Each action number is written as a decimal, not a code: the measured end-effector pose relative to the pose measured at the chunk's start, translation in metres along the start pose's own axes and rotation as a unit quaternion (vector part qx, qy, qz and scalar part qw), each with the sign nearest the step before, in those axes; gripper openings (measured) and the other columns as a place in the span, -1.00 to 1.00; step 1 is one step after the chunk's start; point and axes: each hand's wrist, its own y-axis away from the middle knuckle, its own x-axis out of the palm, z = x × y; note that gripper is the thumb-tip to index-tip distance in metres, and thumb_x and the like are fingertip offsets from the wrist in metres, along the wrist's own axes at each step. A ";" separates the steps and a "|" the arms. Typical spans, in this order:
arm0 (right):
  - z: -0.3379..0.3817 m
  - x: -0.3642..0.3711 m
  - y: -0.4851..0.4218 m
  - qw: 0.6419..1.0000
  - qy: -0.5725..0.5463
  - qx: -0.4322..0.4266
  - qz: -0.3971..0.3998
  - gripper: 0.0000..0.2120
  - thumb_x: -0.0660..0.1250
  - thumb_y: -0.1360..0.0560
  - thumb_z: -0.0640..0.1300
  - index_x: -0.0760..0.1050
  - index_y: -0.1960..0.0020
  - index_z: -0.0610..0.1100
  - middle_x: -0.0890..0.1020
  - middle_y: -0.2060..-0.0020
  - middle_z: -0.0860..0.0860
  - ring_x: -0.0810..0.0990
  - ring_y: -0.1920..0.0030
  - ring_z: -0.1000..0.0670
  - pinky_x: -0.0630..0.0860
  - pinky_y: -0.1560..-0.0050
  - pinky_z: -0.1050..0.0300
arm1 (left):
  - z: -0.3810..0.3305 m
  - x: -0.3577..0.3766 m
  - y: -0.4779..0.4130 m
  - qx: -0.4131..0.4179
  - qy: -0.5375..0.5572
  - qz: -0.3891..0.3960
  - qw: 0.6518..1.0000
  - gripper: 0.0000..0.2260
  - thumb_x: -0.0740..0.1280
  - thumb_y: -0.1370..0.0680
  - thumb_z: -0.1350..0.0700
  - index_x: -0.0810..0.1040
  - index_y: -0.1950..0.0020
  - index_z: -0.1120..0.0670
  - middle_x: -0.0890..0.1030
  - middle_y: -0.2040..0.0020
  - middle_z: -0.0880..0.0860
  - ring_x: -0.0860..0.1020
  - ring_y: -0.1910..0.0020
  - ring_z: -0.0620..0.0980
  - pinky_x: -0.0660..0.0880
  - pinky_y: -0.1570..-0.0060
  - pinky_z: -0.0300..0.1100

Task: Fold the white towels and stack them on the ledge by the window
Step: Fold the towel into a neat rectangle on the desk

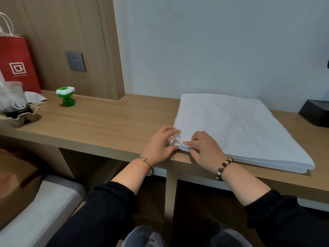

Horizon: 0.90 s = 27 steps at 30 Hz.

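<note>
Between the 2 hands (158, 145) (204, 148), the towel (240, 131) corner.

A long wooden counter (110, 122) runs along the wall. A folded white towel (240, 129) lies flat on its right half, with a black box (315, 112) just beyond. At the left end stand a green toy (66, 97), a red paper bag (17, 63) and a cardboard cup tray (19, 116).

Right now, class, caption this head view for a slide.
Left hand and right hand pinch the near corner of a folded white towel on a wooden ledge.
</note>
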 end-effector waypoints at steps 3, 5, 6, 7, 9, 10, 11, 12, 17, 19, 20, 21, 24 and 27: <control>-0.003 -0.005 0.001 0.999 -0.021 0.015 0.022 -0.71 0.23 -0.57 -0.13 0.53 -0.27 -0.05 0.50 -0.01 0.02 0.37 -0.03 0.06 0.28 0.02 0.26 | -0.006 -0.006 -0.004 0.175 -0.205 0.019 0.963 -0.76 0.50 -0.39 0.17 0.66 -0.05 0.11 0.61 -0.06 0.07 0.52 -0.05 0.06 0.50 0.06 -0.13; -0.006 -0.007 0.004 1.000 -0.015 0.011 0.025 -0.72 0.27 -0.55 -0.08 0.54 -0.24 -0.05 0.51 -0.05 0.03 0.37 -0.03 0.09 0.26 0.02 0.30 | -0.014 -0.013 -0.011 0.221 -0.233 0.023 0.947 -0.88 0.51 -0.37 0.19 0.68 0.11 0.15 0.65 0.12 0.09 0.56 0.12 0.10 0.53 0.26 -0.14; -0.008 -0.009 0.005 1.000 -0.002 0.008 0.022 -0.73 0.29 -0.54 -0.06 0.54 -0.22 -0.06 0.51 -0.05 0.04 0.37 -0.04 0.09 0.26 0.02 0.31 | -0.017 -0.016 -0.015 0.222 -0.244 0.040 0.943 -0.92 0.47 -0.42 0.18 0.68 0.12 0.15 0.64 0.14 0.09 0.56 0.13 0.11 0.53 0.28 -0.11; -0.011 -0.011 0.006 1.000 0.024 0.003 0.015 -0.74 0.30 -0.53 -0.04 0.54 -0.19 -0.05 0.51 -0.05 0.04 0.39 -0.03 0.08 0.26 0.02 0.31 | -0.019 -0.019 -0.019 0.212 -0.263 0.057 0.939 -0.91 0.41 -0.48 0.15 0.66 0.09 0.15 0.63 0.11 0.08 0.54 0.09 0.11 0.52 0.25 -0.06; -0.018 -0.017 0.008 0.995 0.096 -0.005 0.002 -0.80 0.29 -0.52 -0.03 0.52 -0.12 -0.03 0.51 -0.02 0.05 0.41 -0.02 0.05 0.29 0.07 0.28 | -0.018 -0.022 -0.027 0.189 -0.307 0.094 0.928 -0.85 0.29 -0.55 0.11 0.62 0.02 0.13 0.60 0.05 0.06 0.50 0.01 0.06 0.47 0.18 -0.06; -0.021 -0.020 0.009 0.992 0.127 -0.005 0.005 -0.82 0.28 -0.53 -0.03 0.50 -0.10 -0.03 0.51 -0.01 0.04 0.42 -0.01 0.04 0.28 0.10 0.27 | -0.019 -0.023 -0.030 0.186 -0.326 0.103 0.921 -0.85 0.26 -0.55 0.10 0.59 0.00 0.11 0.58 0.04 0.05 0.48 0.00 0.04 0.44 0.19 -0.10; -0.025 -0.024 0.009 0.990 0.141 -0.006 0.013 -0.83 0.26 -0.53 -0.04 0.50 -0.10 -0.03 0.51 -0.01 0.04 0.43 -0.01 0.03 0.27 0.13 0.25 | -0.021 -0.024 -0.033 0.183 -0.342 0.113 0.915 -0.86 0.25 -0.55 0.11 0.57 0.00 0.11 0.56 0.03 0.04 0.47 0.01 0.03 0.40 0.22 -0.14; -0.029 -0.029 0.008 0.990 0.140 -0.003 0.030 -0.83 0.25 -0.54 -0.05 0.51 -0.11 -0.03 0.52 -0.01 0.04 0.44 -0.02 0.02 0.27 0.13 0.24 | -0.022 -0.024 -0.036 0.184 -0.351 0.118 0.911 -0.87 0.24 -0.55 0.13 0.55 0.00 0.11 0.55 0.04 0.04 0.46 0.02 0.02 0.36 0.24 -0.16; -0.039 -0.063 -0.012 0.978 0.171 0.057 0.102 -0.84 0.24 -0.53 -0.11 0.54 -0.07 -0.05 0.58 0.03 0.01 0.50 0.11 -0.02 0.38 0.17 0.15 | -0.039 -0.039 -0.050 0.259 -0.358 0.072 0.894 -0.91 0.39 -0.39 0.33 0.51 0.24 0.20 0.52 0.27 0.13 0.50 0.28 0.13 0.40 0.51 -0.13; -0.036 -0.066 -0.010 0.977 0.213 0.014 -0.003 -0.90 0.29 -0.45 -0.25 0.52 0.05 -0.13 0.58 0.17 -0.04 0.52 0.21 -0.07 0.38 0.29 0.13 | -0.041 -0.042 -0.049 0.294 -0.375 0.044 0.878 -0.81 0.46 -0.25 0.40 0.50 0.32 0.20 0.49 0.35 0.13 0.47 0.38 0.10 0.34 0.62 -0.20; -0.035 -0.063 -0.005 0.972 0.229 -0.018 -0.052 -0.87 0.34 -0.35 -0.35 0.51 0.13 -0.19 0.56 0.27 -0.07 0.51 0.29 -0.11 0.39 0.37 0.12 | -0.039 -0.042 -0.047 0.303 -0.384 0.033 0.872 -0.79 0.46 -0.22 0.42 0.50 0.33 0.20 0.48 0.36 0.12 0.45 0.40 0.08 0.33 0.63 -0.20; -0.032 -0.057 0.003 0.967 0.233 -0.049 -0.089 -0.79 0.39 -0.23 -0.44 0.50 0.21 -0.22 0.52 0.37 -0.10 0.49 0.39 -0.13 0.36 0.44 0.14 | -0.036 -0.040 -0.043 0.310 -0.392 0.028 0.865 -0.78 0.46 -0.20 0.43 0.50 0.33 0.19 0.47 0.37 0.12 0.44 0.40 0.07 0.32 0.63 -0.19; -0.031 -0.036 0.021 0.958 0.252 -0.100 -0.093 -0.61 0.43 0.02 -0.56 0.49 0.30 -0.22 0.47 0.46 -0.09 0.44 0.48 -0.10 0.22 0.51 0.18 | -0.021 -0.028 -0.031 0.319 -0.417 0.064 0.849 -0.74 0.46 -0.14 0.44 0.50 0.32 0.17 0.47 0.36 0.10 0.42 0.41 0.06 0.32 0.60 -0.19; -0.039 -0.029 0.025 0.966 0.248 -0.058 -0.052 -0.56 0.42 0.01 -0.57 0.51 0.23 -0.21 0.50 0.39 -0.09 0.46 0.40 -0.10 0.15 0.48 0.19 | -0.014 -0.021 -0.026 0.305 -0.405 0.068 0.859 -0.80 0.40 -0.18 0.42 0.50 0.33 0.18 0.49 0.34 0.12 0.45 0.40 0.08 0.35 0.59 -0.20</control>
